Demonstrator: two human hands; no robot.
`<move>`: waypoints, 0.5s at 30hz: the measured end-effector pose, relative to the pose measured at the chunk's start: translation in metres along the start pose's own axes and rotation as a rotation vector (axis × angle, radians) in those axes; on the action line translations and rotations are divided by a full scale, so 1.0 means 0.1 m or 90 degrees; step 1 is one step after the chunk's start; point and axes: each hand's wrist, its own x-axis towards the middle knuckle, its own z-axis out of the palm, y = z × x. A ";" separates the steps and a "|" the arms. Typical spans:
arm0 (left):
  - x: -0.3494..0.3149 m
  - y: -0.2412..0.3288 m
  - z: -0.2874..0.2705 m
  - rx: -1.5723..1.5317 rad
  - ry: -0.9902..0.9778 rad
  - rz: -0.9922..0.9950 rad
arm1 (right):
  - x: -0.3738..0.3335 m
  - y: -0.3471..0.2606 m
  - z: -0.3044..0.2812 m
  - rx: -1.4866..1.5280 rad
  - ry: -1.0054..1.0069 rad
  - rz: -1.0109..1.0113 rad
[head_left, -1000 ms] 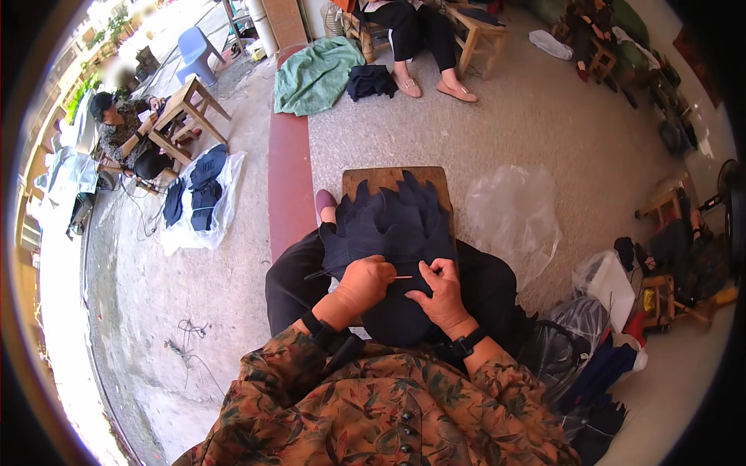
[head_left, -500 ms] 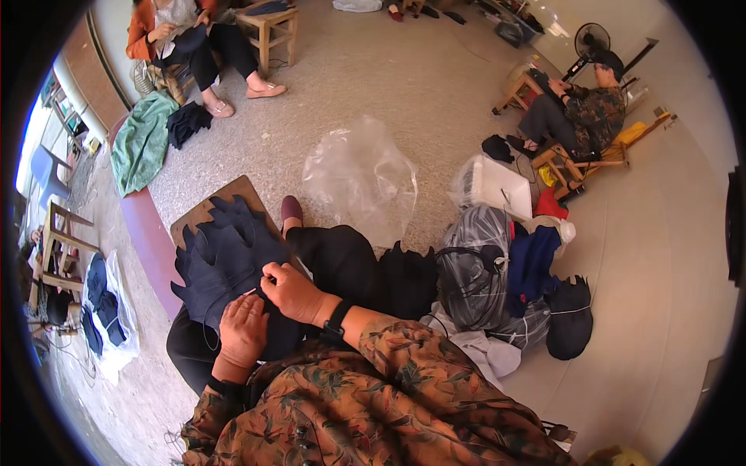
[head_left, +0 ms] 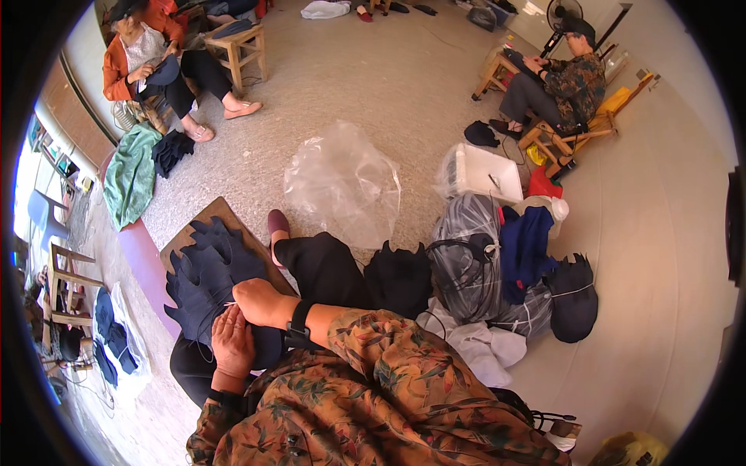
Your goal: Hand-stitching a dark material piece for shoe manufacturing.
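Note:
A stack of dark navy cloth pieces (head_left: 206,268) with pointed, scalloped edges lies over a brown board (head_left: 225,213) at my lap. My left hand (head_left: 232,346) rests on the near part of the cloth, fingers close together and curled against it. My right hand (head_left: 266,301) is closed in a pinch just above the left fingertips; what it pinches is hidden. Between the two hands a tiny pale sliver shows, too small to name. A thin thread loops over the cloth beside my left hand.
A clear plastic sheet (head_left: 342,186) lies on the floor ahead. To the right are bagged dark goods (head_left: 464,268), a white foam box (head_left: 491,172) and a tied dark bundle (head_left: 573,303). Two seated people work farther off, near a wooden stool (head_left: 235,53) and green cloth (head_left: 132,177).
My right hand has come down and left, close against the left fingertips. The whole view has shifted slightly; the cloth stack stays on the board.

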 end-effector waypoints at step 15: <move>0.02 0.06 -0.02 0.031 0.007 0.032 | -0.43 0.60 -0.78 0.106 0.031 0.057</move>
